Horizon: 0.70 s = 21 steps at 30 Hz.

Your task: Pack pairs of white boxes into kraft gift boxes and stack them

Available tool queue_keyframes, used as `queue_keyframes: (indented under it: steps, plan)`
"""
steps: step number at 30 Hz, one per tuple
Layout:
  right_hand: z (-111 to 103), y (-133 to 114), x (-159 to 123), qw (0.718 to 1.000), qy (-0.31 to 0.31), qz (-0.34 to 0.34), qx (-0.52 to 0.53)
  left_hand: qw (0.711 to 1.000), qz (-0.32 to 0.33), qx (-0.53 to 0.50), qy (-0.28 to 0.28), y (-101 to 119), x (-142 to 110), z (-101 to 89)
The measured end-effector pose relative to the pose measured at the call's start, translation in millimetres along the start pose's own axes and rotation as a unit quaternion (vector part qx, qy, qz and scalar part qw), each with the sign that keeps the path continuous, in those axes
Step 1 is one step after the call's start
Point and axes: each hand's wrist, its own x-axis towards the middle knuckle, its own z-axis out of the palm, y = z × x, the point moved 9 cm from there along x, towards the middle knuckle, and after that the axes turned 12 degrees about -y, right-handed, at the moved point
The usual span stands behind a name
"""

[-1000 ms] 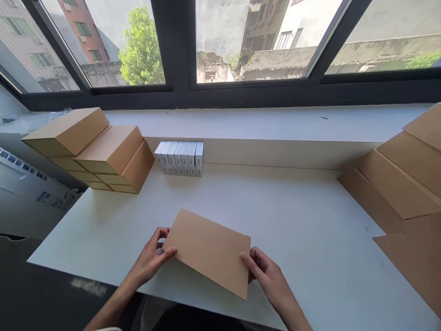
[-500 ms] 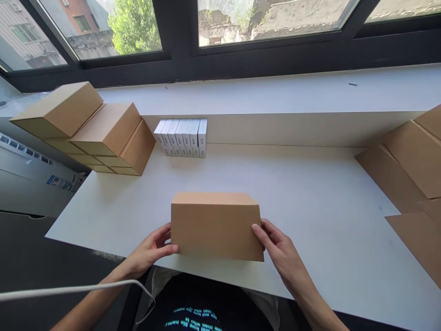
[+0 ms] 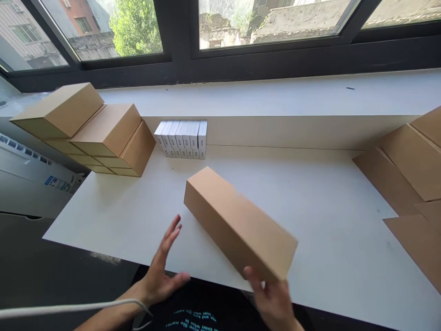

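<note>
A long brown cardboard box (image 3: pixel 237 220) is tilted at a slant over the white table (image 3: pixel 327 239), its near end toward my right side. My right hand (image 3: pixel 272 294) grips that near end, thumb on the front face and the other fingers partly hidden behind and under it. To the left of the box, my left hand (image 3: pixel 165 262) is off it, with fingers spread and nothing in them.
Several stacked brown boxes (image 3: pixel 103 128) stand at the left end of the table. A row of small white boxes (image 3: pixel 182 139) sits against the back ledge. More brown cardboard (image 3: pixel 406 170) lies at the right edge. A white cable (image 3: pixel 69 307) crosses the lower left.
The box has turned from lying level across in both hands to a diagonal, its left end swung away from me. My left hand has let go and opened; the right still holds it.
</note>
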Motion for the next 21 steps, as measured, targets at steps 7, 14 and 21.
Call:
queue_keyframes:
  steps: [7, 14, 21]
  plan:
    - [107, -61, -1, 0.898, -0.406, -0.167, 0.017, 0.989, 0.120, 0.077, -0.047, -12, -5, 28.3]
    - [90, -76, 19, 0.883, -0.411, -0.211, -0.081, 0.999, -0.001, -0.001, 0.032, -76, 35, -6.9]
    - [-11, -120, 73, 0.930, -0.209, -0.281, -0.114, 0.987, -0.069, -0.078, 0.124, -115, 139, -51.9]
